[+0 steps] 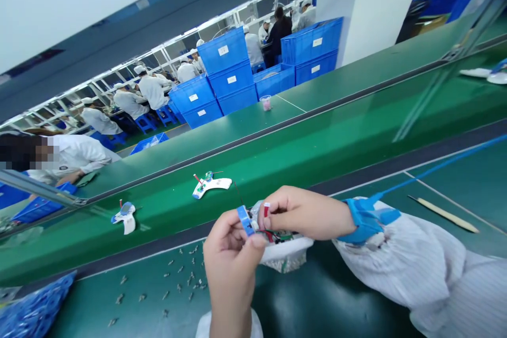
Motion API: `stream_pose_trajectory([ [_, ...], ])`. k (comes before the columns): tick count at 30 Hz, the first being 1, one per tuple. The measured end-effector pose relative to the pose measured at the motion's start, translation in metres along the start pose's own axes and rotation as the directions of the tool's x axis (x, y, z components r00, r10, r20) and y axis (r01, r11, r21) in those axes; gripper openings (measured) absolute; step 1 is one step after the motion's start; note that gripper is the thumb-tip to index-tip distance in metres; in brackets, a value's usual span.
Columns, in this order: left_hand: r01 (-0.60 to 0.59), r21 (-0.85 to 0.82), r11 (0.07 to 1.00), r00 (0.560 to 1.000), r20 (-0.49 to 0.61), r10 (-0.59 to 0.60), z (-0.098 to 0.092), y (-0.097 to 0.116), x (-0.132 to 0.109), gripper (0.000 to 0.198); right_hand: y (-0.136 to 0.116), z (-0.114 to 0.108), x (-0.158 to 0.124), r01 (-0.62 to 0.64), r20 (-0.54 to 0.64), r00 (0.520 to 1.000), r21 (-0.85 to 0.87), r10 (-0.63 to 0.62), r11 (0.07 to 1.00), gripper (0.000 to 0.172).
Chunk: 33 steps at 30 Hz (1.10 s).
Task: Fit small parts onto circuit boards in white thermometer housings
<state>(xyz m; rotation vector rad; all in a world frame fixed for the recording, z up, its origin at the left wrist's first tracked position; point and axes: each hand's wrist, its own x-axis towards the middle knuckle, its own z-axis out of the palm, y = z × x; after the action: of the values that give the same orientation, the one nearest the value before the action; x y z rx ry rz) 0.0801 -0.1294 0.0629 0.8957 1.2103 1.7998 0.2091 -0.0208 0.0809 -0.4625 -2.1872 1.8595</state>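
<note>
**Fingertip pinch on a small wired assembly**

Head view: the left hand (230,259) closes on a blue plastic tab (245,220). The right hand (307,213) grips the white plastic assembly (285,253) beside it, above a green mat (95,311) strewn with small metal parts (178,274). Close fingertips steady the thin red and black wires (273,236).

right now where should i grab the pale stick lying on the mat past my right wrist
Pinch the pale stick around its middle from above: it lies flat and thin on the green mat. Avoid the dark pointed tip. The right hand, now on the wired assembly, is nearer.
</note>
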Motion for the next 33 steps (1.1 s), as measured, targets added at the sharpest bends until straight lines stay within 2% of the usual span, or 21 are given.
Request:
stream_pose_trajectory([
  [3,0.044,-0.028,0.999,0.998,-0.051,-0.045,0.009,-0.010,0.002,0.021,-0.001,-0.003,-0.002,0.011,-0.118,0.992,-0.260,-0.043,0.966,0.026],
  [7,0.097,-0.046,0.994,0.993,-0.056,-0.099,0.021,-0.021,0.002,0.026,-0.002,0.002,-0.005,0.013,-0.308,0.931,-0.508,-0.196,0.861,0.023],
  [11,0.097,-0.048,0.994,0.993,-0.068,-0.100,0.023,-0.024,0.001,0.029,-0.001,0.014,-0.004,0.089,-0.423,0.843,-0.499,-0.332,0.862,0.025],
  [15,0.069,-0.035,0.997,0.994,-0.085,-0.072,0.020,-0.021,0.000,0.027,0.000,0.021,-0.004,0.181,-0.491,0.777,-0.426,-0.395,0.886,0.028],
  [18,0.052,-0.026,0.998,0.994,-0.092,-0.054,0.021,-0.019,-0.002,0.027,-0.001,0.020,-0.005,0.225,-0.465,0.779,-0.420,-0.421,0.879,0.027],
  [25,0.030,0.056,0.998,0.985,-0.172,-0.020,0.024,-0.013,-0.011,0.042,-0.011,0.011,-0.013,0.302,-0.324,0.832,-0.416,-0.450,0.858,0.033],
  [33,-0.030,0.048,0.998,0.999,0.047,0.028,0.017,-0.004,-0.020,0.033,-0.022,0.002,-0.027,0.330,-0.144,0.883,-0.488,-0.448,0.808,0.031],
])
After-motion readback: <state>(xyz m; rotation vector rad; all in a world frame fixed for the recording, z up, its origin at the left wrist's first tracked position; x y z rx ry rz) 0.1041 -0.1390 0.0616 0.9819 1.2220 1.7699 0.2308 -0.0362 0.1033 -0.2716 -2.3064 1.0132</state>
